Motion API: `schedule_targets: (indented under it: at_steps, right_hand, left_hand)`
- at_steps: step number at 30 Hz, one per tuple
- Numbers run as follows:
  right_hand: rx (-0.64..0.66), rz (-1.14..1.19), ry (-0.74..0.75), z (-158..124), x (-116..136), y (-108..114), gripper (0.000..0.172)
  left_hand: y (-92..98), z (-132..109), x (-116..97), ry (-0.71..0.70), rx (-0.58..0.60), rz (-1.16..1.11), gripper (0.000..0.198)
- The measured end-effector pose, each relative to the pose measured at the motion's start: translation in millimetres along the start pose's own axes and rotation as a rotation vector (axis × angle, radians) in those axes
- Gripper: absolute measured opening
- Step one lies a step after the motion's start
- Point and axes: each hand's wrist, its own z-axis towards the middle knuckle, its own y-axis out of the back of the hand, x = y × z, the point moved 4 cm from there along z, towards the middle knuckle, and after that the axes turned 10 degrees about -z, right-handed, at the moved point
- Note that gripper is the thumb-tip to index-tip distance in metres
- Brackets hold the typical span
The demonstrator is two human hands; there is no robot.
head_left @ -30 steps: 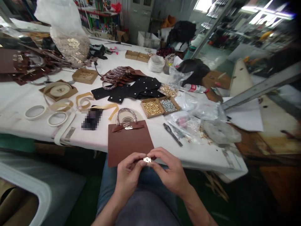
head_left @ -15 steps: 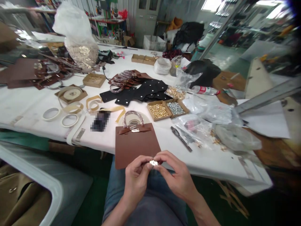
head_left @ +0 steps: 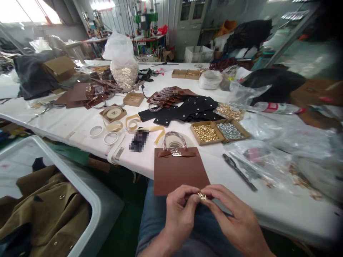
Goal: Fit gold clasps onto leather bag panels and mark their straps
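Observation:
My left hand (head_left: 179,214) and my right hand (head_left: 235,221) meet over my lap, fingers pinched together on a small gold metal clasp (head_left: 201,196). Just beyond them a brown leather bag panel (head_left: 179,171) with a curved handle and a metal buckle lies at the near edge of the white table (head_left: 80,121), partly overhanging it. Two small cardboard boxes sit behind it, one with gold studs (head_left: 205,132) and one with silver studs (head_left: 230,130).
Black leather pieces (head_left: 187,109), rolls of tape (head_left: 109,137), a black hand tool (head_left: 238,171), plastic bags (head_left: 273,157) and a bag of metal parts (head_left: 124,73) lie on the table. A grey bin with an olive garment (head_left: 45,210) stands at my lower left.
The view has swung to the left, bringing the grey bin and the table's left end into sight. Both hands stay pinched on the small clasp over my lap.

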Motion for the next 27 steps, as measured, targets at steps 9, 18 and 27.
schedule_targets:
  at_steps: [9, 18, 27]
  right_hand:
    - [0.045, 0.027, -0.097, -7, -9, -8, 0.011]
    - [0.065, 0.047, -0.185, -13, -16, -14, 0.016]
    - [-0.003, 0.093, -0.22, -16, -15, -21, 0.012]
  left_hand:
    - [-2.6, 1, 1, 0.117, -0.015, -0.139, 0.036]
    - [-0.3, 1, -1, 0.106, -0.014, -0.134, 0.032]
    - [1.5, 6, -5, 0.091, -0.014, -0.114, 0.032]
